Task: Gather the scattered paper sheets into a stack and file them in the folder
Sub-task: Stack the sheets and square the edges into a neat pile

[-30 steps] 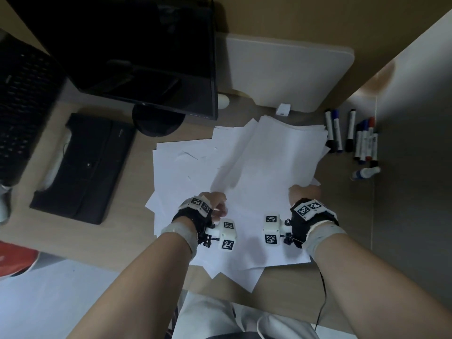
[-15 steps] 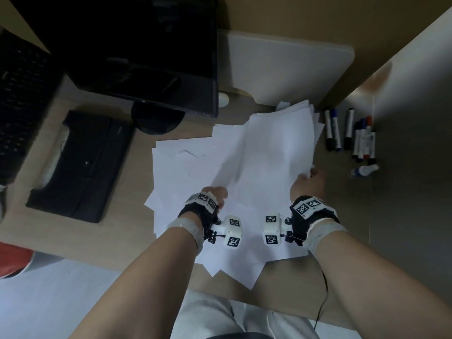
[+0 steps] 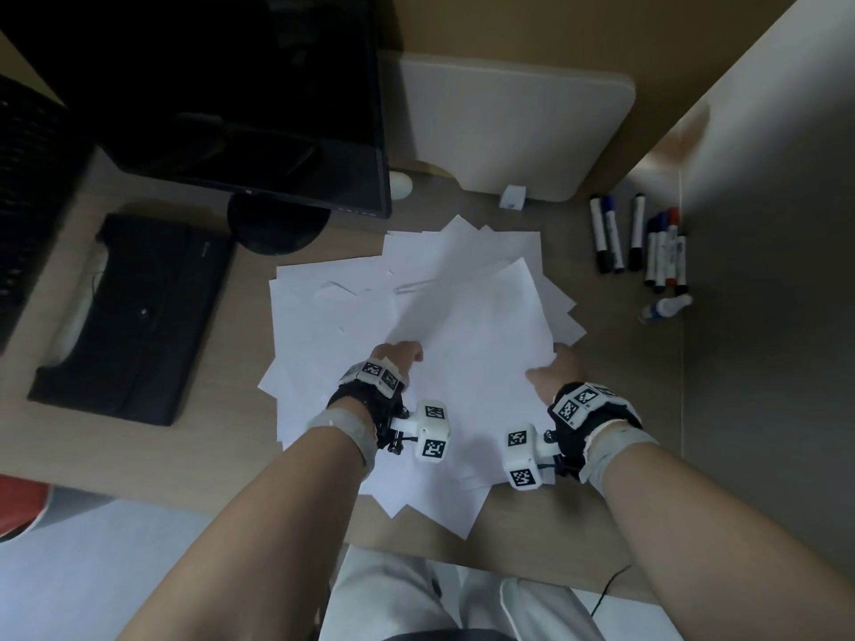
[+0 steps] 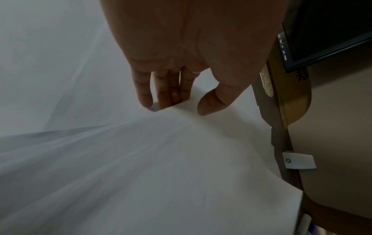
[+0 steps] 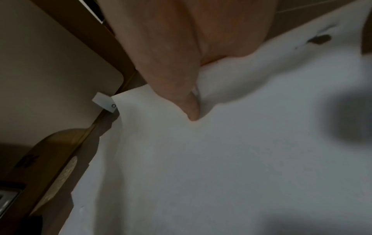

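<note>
Two hands at work near the front edge of the desk [image 3: 115, 437], both on the paper sheets [image 3: 351, 316]. Left hand [image 3: 397, 358] with fingers [image 4: 145, 89] tucked under the edge of a top sheet and thumb pressed on top: a pinch on that sheet. Right hand [image 3: 553, 370] at the right side of the pile, thumb laid over the paper, the other fingers hidden beneath, so most likely clamped on the same bundle.

Gathering step in hand, judging by the fan of corners poking out all round; no squared stack yet. Next move likely: draw the loose sheets inward, tap the edges flush, then carry the lot to the folder [image 3: 134, 316], taken to be the black case lying shut toward the left edge.

Sheets too overlapped to count exactly; well over ten. One folder. Farther back, one dark monitor [image 3: 231, 94] on its stand, and about ten markers [image 3: 638, 252] near the right edge.
</note>
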Available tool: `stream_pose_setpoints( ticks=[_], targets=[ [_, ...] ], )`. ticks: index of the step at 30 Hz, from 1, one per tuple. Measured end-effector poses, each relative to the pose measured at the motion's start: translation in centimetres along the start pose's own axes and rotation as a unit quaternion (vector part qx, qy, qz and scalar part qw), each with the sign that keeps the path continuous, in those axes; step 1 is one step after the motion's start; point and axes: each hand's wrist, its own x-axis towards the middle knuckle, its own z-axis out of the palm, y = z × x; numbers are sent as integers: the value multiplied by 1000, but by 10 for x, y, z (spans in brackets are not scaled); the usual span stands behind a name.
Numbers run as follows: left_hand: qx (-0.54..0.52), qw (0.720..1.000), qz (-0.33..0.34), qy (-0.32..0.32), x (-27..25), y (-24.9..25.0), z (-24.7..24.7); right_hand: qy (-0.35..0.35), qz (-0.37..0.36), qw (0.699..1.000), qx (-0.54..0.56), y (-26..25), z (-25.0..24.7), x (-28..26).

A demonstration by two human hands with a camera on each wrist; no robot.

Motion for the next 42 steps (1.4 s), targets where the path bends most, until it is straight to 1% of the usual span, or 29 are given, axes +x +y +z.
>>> stream_pose_setpoints(
  ticks=[2,4,6,8,11,13,17,20,22,23,26,27,28,31,33,35,37,39,41,42],
  targets=[
    [5,1000,-5,-3,-8,1,-2,-5,19,999,-34,-2,8,0],
    [-9,1000,-12,-10,-15,3,-3,12,60,995,-83,-6,11,-2],
    [-17,1000,-14,-5,-19,3,0,16,84,991,-101,-9,8,-5],
    [-14,1000,-4,-2,-19,4,5,-15,94,991,-95,-10,4,-7],
    [31,999,11,-16,-24,10,13,-51,90,991,-89,-6,-3,-8],
    [59,998,19,-19,-24,10,16,-71,103,990,-60,-1,-5,-9],
    [81,996,17,-23,-24,11,16,-81,107,990,-30,7,-12,-13],
    [145,989,3,-19,-8,14,14,-68,106,992,-20,7,-14,-15],
    [222,975,7,4,5,20,16,-62,116,991,-28,4,-15,-17],
    [255,967,15,24,1,27,16,-65,126,989,-42,3,-16,-19],
    [315,934,67,153,-8,49,6,-50,142,986,-68,2,-21,-22],
    [323,925,81,185,0,53,1,-45,143,987,-62,2,-20,-24],
    [326,920,95,194,11,54,-3,-51,147,986,-57,4,-19,-24],
    [352,918,102,152,32,63,-12,-46,164,985,-9,5,-11,-26],
    [370,912,100,146,41,69,-16,-36,176,983,35,4,-5,-27],
    [402,900,99,137,46,73,-21,-28,185,982,29,-1,0,-31],
    [427,890,99,126,49,74,-25,5,188,982,14,-4,6,-32],
    [430,889,112,114,52,75,-28,32,191,981,21,-6,9,-35],
    [424,890,133,100,53,76,-32,31,199,979,41,-8,9,-41],
    [434,884,148,91,54,75,-34,29,204,978,46,-9,7,-42]
  ],
)
